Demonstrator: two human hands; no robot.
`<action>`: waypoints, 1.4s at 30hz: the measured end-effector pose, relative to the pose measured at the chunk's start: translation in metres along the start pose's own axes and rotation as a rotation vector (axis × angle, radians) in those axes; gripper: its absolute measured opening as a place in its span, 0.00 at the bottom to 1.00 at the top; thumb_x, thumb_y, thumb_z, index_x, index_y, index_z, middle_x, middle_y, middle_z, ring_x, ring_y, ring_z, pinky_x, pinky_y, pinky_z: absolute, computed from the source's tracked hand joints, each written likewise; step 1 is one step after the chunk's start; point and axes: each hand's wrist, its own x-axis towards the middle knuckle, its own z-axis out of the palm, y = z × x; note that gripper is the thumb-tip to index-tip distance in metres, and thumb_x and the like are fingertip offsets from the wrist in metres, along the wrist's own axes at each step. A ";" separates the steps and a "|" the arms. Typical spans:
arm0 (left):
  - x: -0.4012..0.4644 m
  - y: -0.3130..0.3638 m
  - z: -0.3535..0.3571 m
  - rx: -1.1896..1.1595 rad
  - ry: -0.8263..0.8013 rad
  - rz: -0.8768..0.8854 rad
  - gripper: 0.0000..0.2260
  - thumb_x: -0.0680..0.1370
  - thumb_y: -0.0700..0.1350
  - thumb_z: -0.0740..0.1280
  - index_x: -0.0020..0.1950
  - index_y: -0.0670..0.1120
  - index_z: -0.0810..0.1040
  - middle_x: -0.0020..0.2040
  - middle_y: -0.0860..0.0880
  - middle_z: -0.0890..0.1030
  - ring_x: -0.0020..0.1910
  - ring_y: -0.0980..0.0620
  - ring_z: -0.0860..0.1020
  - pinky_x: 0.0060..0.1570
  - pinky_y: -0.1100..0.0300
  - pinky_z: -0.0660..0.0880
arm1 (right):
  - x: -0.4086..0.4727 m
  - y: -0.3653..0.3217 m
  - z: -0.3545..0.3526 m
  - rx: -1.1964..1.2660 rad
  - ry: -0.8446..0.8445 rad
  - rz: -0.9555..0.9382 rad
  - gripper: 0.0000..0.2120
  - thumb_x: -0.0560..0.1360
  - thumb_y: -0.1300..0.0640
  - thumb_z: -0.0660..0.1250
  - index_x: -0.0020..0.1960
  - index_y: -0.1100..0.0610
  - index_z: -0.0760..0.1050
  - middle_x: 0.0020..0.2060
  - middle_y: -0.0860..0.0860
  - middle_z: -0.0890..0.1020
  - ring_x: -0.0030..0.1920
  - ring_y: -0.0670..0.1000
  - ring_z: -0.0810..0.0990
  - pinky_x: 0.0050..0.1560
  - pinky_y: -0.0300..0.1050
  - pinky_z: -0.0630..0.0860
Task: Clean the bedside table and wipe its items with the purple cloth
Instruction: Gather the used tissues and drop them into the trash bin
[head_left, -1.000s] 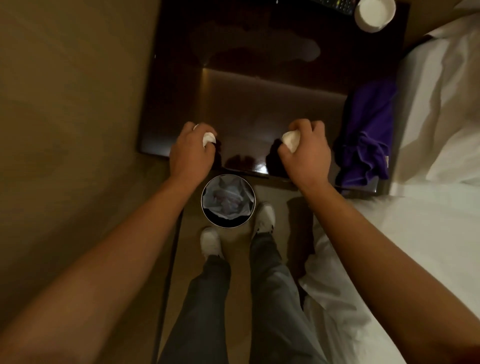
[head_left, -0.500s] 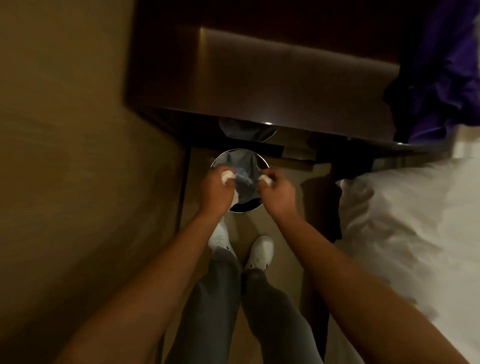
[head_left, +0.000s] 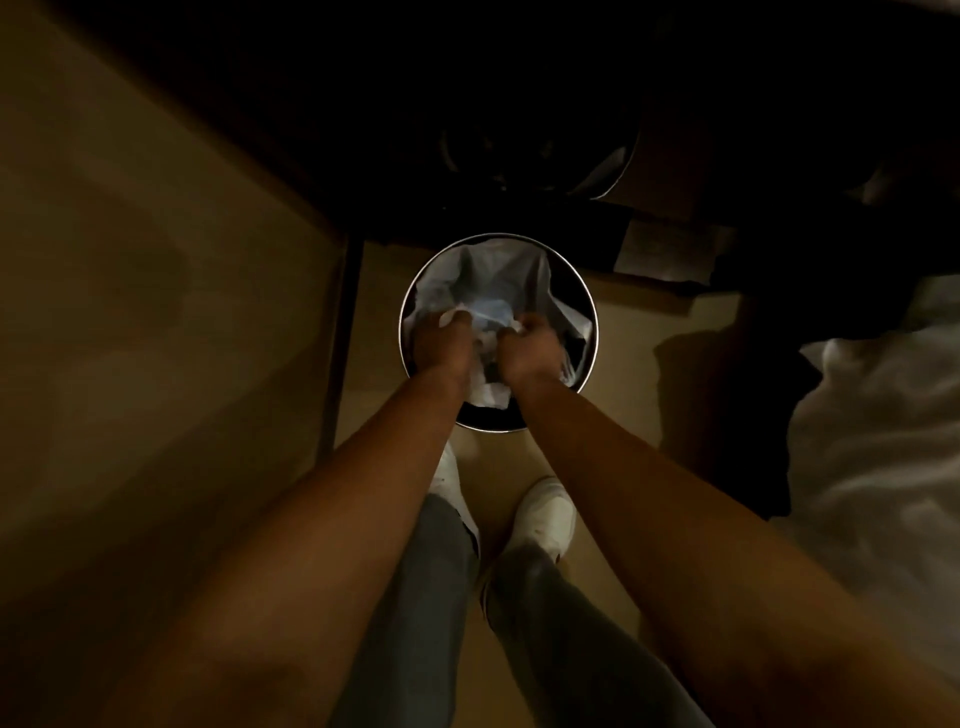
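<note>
Hands over the bin (head_left: 584, 291): our left hand (head_left: 439, 345) and right hand (head_left: 530, 348) each clench a white tissue wad, best released low inside the liner; the purple cloth is out of view.

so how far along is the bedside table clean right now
Early. In hand: the left hand and right hand are over the round bin, each closed on a white wad, apparently binning rubbish. Nothing looks finished. The purple cloth and tabletop are out of view, so all the wiping looks yet to come.
</note>
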 end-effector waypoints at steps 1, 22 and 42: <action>0.005 -0.002 0.001 -0.061 -0.006 -0.048 0.12 0.82 0.43 0.62 0.58 0.38 0.81 0.58 0.36 0.82 0.57 0.38 0.80 0.59 0.46 0.77 | 0.005 0.002 0.004 0.001 0.002 0.004 0.20 0.80 0.58 0.64 0.72 0.59 0.72 0.67 0.62 0.79 0.67 0.64 0.77 0.66 0.56 0.75; -0.041 0.049 -0.037 -0.257 -0.105 -0.150 0.15 0.77 0.55 0.65 0.56 0.46 0.82 0.59 0.40 0.83 0.58 0.38 0.81 0.61 0.41 0.78 | -0.034 -0.029 -0.043 -0.114 -0.100 -0.050 0.22 0.81 0.53 0.65 0.72 0.59 0.73 0.66 0.60 0.80 0.68 0.62 0.76 0.67 0.50 0.73; -0.325 0.225 -0.185 -0.009 0.026 0.655 0.07 0.82 0.47 0.65 0.57 0.53 0.81 0.61 0.50 0.77 0.46 0.68 0.77 0.44 0.74 0.73 | -0.322 -0.168 -0.267 -0.204 0.077 -0.657 0.17 0.77 0.56 0.71 0.66 0.53 0.78 0.58 0.52 0.81 0.48 0.48 0.81 0.55 0.48 0.79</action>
